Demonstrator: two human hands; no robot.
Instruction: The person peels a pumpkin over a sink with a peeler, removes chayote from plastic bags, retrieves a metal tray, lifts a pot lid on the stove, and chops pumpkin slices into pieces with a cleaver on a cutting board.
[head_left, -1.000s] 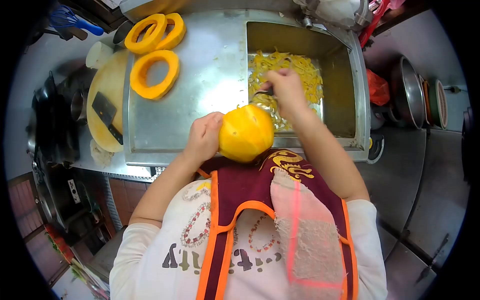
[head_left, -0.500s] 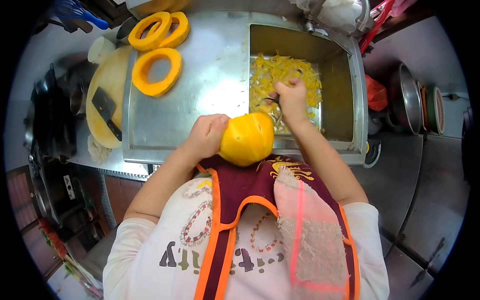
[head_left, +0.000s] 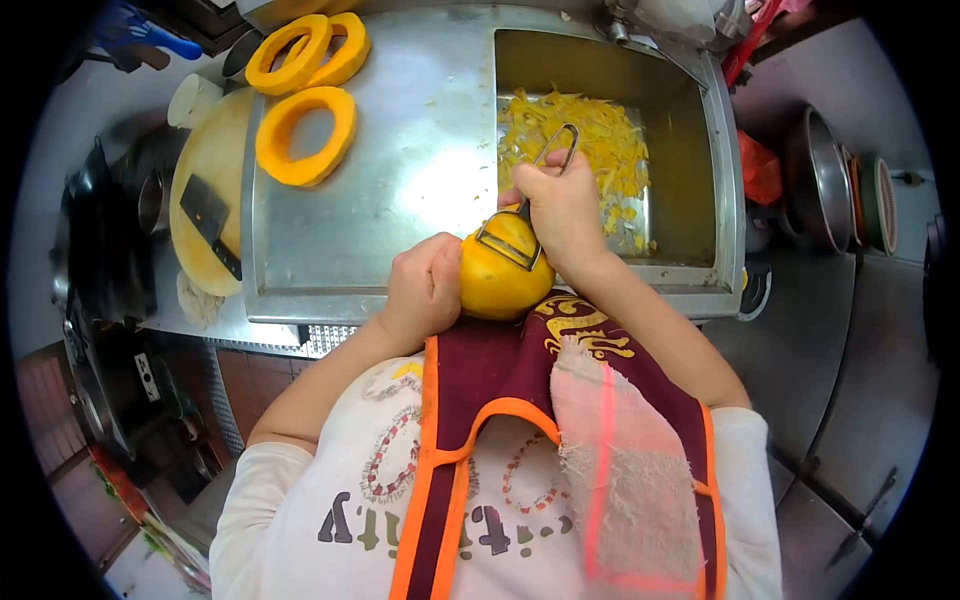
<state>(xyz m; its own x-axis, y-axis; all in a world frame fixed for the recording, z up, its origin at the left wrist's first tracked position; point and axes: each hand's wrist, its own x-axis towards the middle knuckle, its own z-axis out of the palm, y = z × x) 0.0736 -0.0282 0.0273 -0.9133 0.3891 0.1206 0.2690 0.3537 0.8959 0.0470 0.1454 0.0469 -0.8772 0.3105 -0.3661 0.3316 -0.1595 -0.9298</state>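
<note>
A rounded yellow-orange pumpkin piece (head_left: 495,285) is held close to my apron at the front edge of the sink. My left hand (head_left: 425,285) grips its left side, with the fingers closed round it. Wrapped in my right hand (head_left: 562,215) is a metal peeler (head_left: 510,250), its wide blade frame lying against the upper right of the pumpkin. The looped end of the handle sticks up beyond my fingers. Yellow peelings (head_left: 590,140) lie heaped in the sink basin behind my right hand.
Three pumpkin rings (head_left: 345,135) lie at the back left of the steel counter (head_left: 400,230). On the left, a cleaver (head_left: 210,220) rests on a round cutting board (head_left: 185,175). The basin (head_left: 690,190) has raised metal edges. Metal bowls (head_left: 815,180) stand at the right.
My right hand has brought the peeler from over the basin's front onto the pumpkin's upper face. The pumpkin has turned and shifted slightly right, with my left hand still holding it.
</note>
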